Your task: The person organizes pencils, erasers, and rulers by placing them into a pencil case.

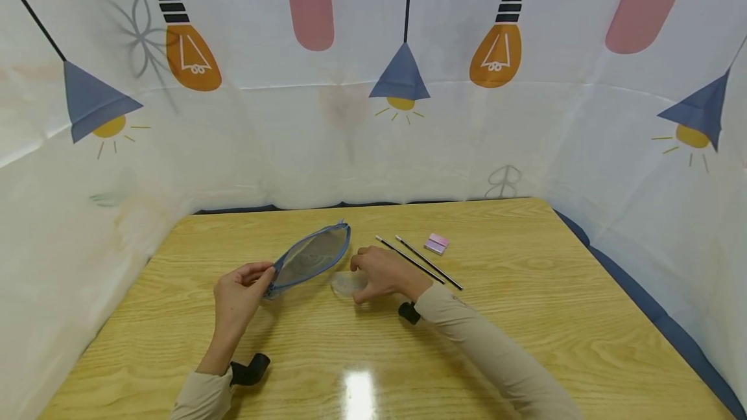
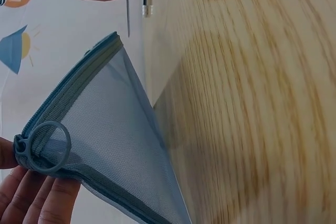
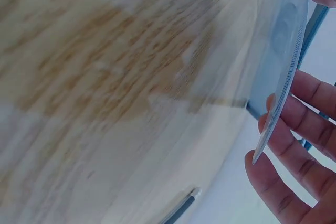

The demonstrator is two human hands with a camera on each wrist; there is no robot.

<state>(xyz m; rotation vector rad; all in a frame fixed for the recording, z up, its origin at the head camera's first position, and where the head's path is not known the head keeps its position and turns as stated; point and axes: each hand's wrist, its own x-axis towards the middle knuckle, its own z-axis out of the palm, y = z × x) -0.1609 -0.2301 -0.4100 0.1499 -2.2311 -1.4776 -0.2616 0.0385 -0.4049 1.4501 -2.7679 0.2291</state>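
Note:
My left hand [image 1: 236, 293] pinches a blue mesh zipper pouch [image 1: 315, 253] by one end, holding it tilted above the wooden table. In the left wrist view the fingers grip beside the zipper's ring pull [image 2: 69, 148], and the blue zipper edges spread apart from there. My right hand [image 1: 385, 272] holds a clear plastic protractor [image 1: 344, 284] just right of the pouch. Fine tick marks run along the protractor's edge [image 3: 287, 85] in the right wrist view, with several fingertips against it and the thumb at its far end.
Two dark pencils [image 1: 428, 263] with white ends lie side by side beyond the right hand. A small pink and purple eraser [image 1: 436, 243] sits beside them. White printed cloth [image 1: 350, 148] hangs behind the wooden table [image 1: 525, 316] and along its sides.

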